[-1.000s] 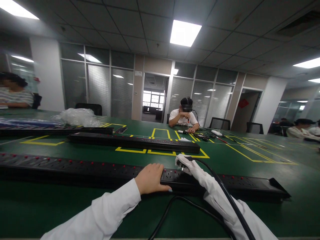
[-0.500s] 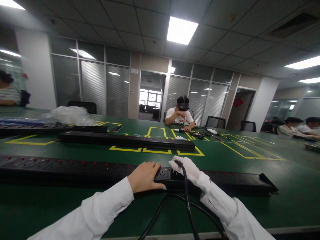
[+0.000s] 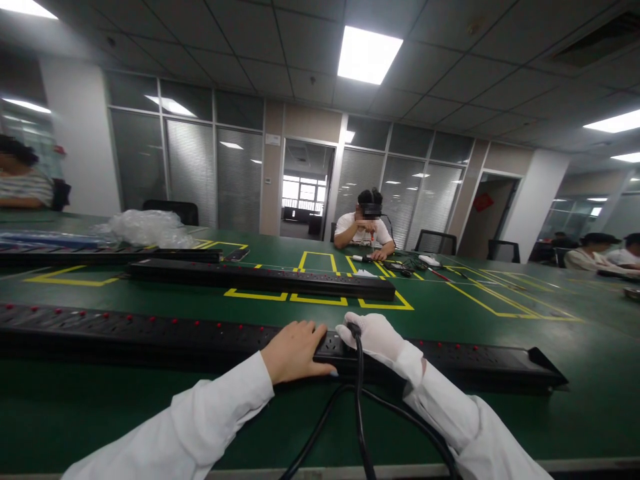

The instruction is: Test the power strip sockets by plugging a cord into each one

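Here the bare left hand [image 3: 296,351] lies spread over the long black bar-shaped power strip [image 3: 195,339], its row of red switches running along the top: fingers across the upper face, thumb down toward the near edge. It isn't clenched; it looks like a brace, there to stop that long, slim body from sliding or tipping under a push.

And just beside it, the white-gloved right hand [image 3: 377,339], fingers closed round the black moulded plug [image 3: 355,329], pinching from above, right over the strip's sockets. A sensible grip, it seems: fingers on the body, so any force goes straight down. Whether the prongs sit in the holes I cannot tell; the glove covers them.

Look at the thick black flexible cable [image 3: 359,407], dropping from the plug toward the near edge, apparently left slack so it won't tug. Another dark length curves over the smooth green tabletop [image 3: 215,427] nearby.

The strip lies crosswise in front of both arms, probably for easy reach. Beyond, the shorter black socket bar [image 3: 260,279] rests among yellow tape outlines [image 3: 320,302], likely there to mark out places.
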Available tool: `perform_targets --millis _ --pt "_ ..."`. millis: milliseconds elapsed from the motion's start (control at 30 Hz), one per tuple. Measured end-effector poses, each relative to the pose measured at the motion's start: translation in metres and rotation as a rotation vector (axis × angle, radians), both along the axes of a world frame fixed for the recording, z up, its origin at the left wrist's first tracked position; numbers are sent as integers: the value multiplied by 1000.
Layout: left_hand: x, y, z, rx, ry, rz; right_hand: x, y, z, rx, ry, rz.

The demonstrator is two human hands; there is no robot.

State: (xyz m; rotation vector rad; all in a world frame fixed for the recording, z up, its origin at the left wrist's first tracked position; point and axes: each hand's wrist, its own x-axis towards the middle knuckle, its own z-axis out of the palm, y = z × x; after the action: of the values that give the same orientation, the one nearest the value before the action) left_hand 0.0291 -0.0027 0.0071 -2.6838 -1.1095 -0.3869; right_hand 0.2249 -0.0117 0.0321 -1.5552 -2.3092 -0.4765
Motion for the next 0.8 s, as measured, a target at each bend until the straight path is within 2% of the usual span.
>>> perform_targets --millis 267,400,800 --pt "0 1 -1 6 -4 3 0 -17 -5 125 -115 -6" --pt "0 1 -2 13 -5 2 -1 -24 -5 136 -130 2" --pt "7 -6 3 86 -3 23 -1 -21 -4 120 -192 55"
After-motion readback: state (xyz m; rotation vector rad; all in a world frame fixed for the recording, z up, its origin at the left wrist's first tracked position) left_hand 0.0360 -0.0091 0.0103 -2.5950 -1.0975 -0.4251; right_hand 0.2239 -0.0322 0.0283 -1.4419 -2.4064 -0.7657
